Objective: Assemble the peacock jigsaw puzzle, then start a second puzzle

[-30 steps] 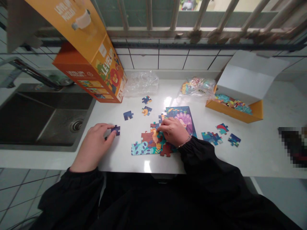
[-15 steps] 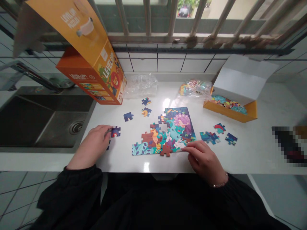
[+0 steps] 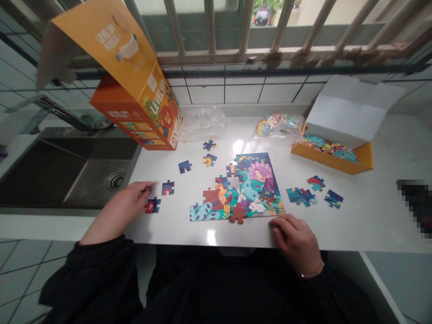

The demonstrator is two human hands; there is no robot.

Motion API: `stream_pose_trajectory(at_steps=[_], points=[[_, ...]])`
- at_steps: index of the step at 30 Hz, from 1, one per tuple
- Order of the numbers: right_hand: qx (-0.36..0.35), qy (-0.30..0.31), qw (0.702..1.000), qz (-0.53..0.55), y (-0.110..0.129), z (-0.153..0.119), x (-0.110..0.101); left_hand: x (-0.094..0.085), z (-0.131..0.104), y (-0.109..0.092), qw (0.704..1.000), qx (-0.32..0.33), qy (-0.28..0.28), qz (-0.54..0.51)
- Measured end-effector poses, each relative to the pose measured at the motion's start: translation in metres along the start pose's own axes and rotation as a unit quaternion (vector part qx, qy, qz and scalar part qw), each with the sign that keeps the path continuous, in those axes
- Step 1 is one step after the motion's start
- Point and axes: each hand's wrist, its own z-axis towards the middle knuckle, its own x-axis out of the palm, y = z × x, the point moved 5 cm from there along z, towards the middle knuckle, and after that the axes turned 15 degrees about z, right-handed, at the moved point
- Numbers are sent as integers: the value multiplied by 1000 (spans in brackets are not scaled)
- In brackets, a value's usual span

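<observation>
The puzzle (image 3: 254, 180) lay flat on the white bench (image 3: 364, 216), between the two hands and near the front edge. Its left side was stepped and unfinished, with a gap left of the teal animal. A brown piece (image 3: 238, 214) lay at the lower edge of the puzzle and projected past it toward the person.

Left hand (image 3: 123, 209): positioned palm down left of the puzzle, beside a dark piece with a red figure (image 3: 153, 205). Fingers and thumb were close together and pointed forward; whether the grip was spread or pressed together could not be told. A second dark piece (image 3: 168, 187) lay just beyond the fingertips.

Right hand (image 3: 299, 240): positioned just below the lower right corner of the puzzle, fingers curled. The underside was hidden, so the state of its grip could not be told.

Three loose pieces lay farther back on the left: a blue piece (image 3: 185, 167), a yellow-and-blue piece (image 3: 209, 160) and a small blue-and-orange piece (image 3: 209, 145). Right of the puzzle lay a joined blue section (image 3: 301, 196), a red-topped piece (image 3: 316, 182) and a dark blue piece (image 3: 334, 199).

At the rear, from left to right, were an orange box (image 3: 124, 112), clear wrapping (image 3: 202, 123), a bag of pieces (image 3: 280, 124) and an open yellow box (image 3: 319, 157).
</observation>
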Motion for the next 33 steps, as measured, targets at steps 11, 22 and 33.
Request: stream_pose_trajectory(at_steps=[11,22,33], points=[[24,-3,1000,-11,3,6,2,14,20,-34,996,82,-2,-41],[41,-45,998,5,-3,9,-8,15,25,-41,997,77,17,4],[214,-102,960,-148,-73,17,-66,11,23,-46,998,61,18,2]])
